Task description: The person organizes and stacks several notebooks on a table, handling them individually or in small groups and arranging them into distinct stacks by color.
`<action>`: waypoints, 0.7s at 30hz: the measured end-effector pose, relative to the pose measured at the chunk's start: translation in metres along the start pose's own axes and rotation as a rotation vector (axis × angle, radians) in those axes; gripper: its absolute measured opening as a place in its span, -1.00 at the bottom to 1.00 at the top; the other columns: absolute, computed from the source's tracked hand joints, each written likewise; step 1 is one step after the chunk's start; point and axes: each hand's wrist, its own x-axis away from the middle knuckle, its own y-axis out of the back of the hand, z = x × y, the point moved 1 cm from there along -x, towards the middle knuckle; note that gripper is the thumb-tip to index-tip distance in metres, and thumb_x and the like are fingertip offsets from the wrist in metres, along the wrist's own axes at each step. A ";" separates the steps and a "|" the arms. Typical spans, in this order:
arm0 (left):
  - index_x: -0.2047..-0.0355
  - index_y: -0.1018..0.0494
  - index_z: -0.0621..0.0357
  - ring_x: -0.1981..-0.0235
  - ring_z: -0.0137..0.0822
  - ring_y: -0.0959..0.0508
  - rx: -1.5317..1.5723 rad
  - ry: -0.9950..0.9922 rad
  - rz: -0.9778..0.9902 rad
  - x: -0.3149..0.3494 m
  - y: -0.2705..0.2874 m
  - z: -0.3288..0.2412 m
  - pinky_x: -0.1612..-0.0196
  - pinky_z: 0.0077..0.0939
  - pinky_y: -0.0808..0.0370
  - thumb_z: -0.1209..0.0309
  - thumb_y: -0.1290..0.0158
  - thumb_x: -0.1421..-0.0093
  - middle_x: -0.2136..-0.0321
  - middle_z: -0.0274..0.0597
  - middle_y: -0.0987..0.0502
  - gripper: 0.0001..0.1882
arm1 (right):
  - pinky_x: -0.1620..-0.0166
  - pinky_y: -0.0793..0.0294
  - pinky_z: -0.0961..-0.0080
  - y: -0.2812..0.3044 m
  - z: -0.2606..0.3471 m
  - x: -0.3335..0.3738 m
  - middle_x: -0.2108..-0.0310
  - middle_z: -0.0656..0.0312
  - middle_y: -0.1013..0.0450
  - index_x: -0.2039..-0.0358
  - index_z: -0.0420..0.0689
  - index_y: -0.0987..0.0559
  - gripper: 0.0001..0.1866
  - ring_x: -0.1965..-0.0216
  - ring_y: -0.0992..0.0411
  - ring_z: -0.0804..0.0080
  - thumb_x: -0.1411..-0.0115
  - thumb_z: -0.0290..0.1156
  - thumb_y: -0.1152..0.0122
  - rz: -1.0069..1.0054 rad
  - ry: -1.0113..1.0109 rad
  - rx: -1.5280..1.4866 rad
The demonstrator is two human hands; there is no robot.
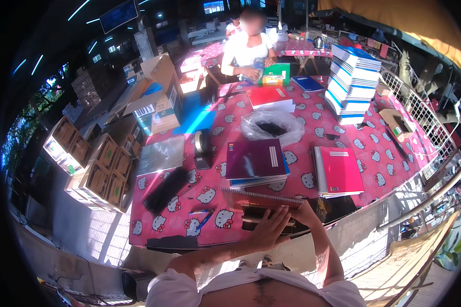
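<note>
Head view: a broad table covered in pink cloth printed with white cartoon cat faces (379, 159) forms the work surface. At its far right stands a tall stack of white-paged, blue-edged books (351, 84); nearer lie a pile topped by a glossy purple notebook (253, 159) and, to its right, a pile topped by a bright pink notebook (339, 171). The workpiece, a dark brown, wire-bound notebook (252, 212), is located at the near table edge, just in front of the purple pile. The left hand (270, 225) lies flat across it, fingers extended and nearly together, not clamped. The right hand (303, 212) meets its right end; its fingertips are partly hidden, so whether they pinch the notebook cannot be told. For good handling, apply even, light palm pressure, support the free end, and avoid bending the wire or letting the near side slip off the edge. The notebook shows a reddish-brown upper strip, darker panels and pale lines below; whether it is open is unclear. Along its far side runs a row of fine wire loops (264, 195), apparently regular. A slim blue pen (205, 221) lies to the left.
</note>
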 end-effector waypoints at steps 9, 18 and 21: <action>-0.27 -0.21 0.19 -0.29 0.20 -0.22 -0.130 0.834 0.168 0.170 0.054 0.133 -0.23 0.28 -0.21 0.10 -0.11 -0.22 -0.23 0.27 -0.23 -0.30 | 0.09 -0.51 0.18 -0.097 0.013 0.107 0.04 -0.04 -0.47 -0.05 -0.20 -0.45 -0.42 0.11 -0.51 -0.06 -0.01 -0.44 -0.47 -0.469 -0.126 0.365; -0.26 -0.25 0.13 -0.12 0.00 -0.43 -0.239 0.772 0.188 0.201 0.063 0.190 -0.09 0.07 -0.39 0.03 -0.02 -0.31 -0.07 0.03 -0.42 -0.37 | -0.08 -0.31 0.10 -0.151 0.021 0.024 -0.12 0.12 -0.29 -0.15 0.13 -0.50 -0.44 -0.15 -0.28 0.08 -0.08 -0.33 -0.32 -0.249 0.305 1.060; 0.01 -0.41 0.13 0.48 -0.33 -0.55 0.905 1.186 -0.392 0.184 0.089 0.185 0.39 -0.43 -0.52 0.00 0.16 -0.43 0.46 -0.27 -0.49 -0.55 | -0.02 -0.33 0.14 -0.149 0.054 -0.010 -0.02 0.16 -0.35 -0.11 0.11 -0.53 -0.49 -0.07 -0.34 0.14 -0.10 -0.34 -0.30 -0.303 0.374 1.058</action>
